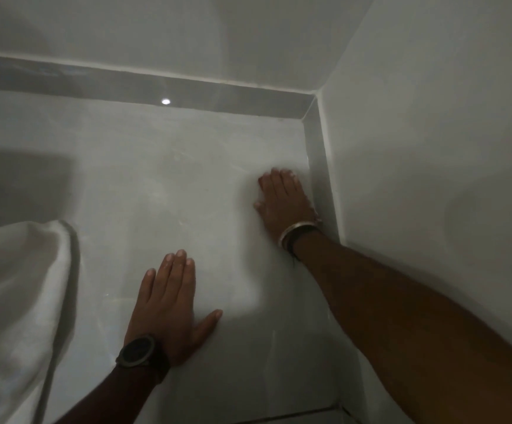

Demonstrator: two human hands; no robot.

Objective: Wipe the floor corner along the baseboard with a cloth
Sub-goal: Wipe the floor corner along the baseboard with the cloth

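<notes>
Two hands lie flat on the pale glossy tiled floor (163, 185). Our right hand (282, 203) presses palm-down just beside the grey tile baseboard (320, 179) on the right wall, fingers together, with a blurred white patch around it that may be the white cloth (245, 240); we cannot tell whether the hand grips it. A silver bangle (288, 232) and dark band circle that wrist. Our left hand (169, 301) rests nearer, fingers spread, holding nothing, a black round wristwatch (138, 351) on its wrist. Farther left, a white fabric fold (19, 301) drapes.
</notes>
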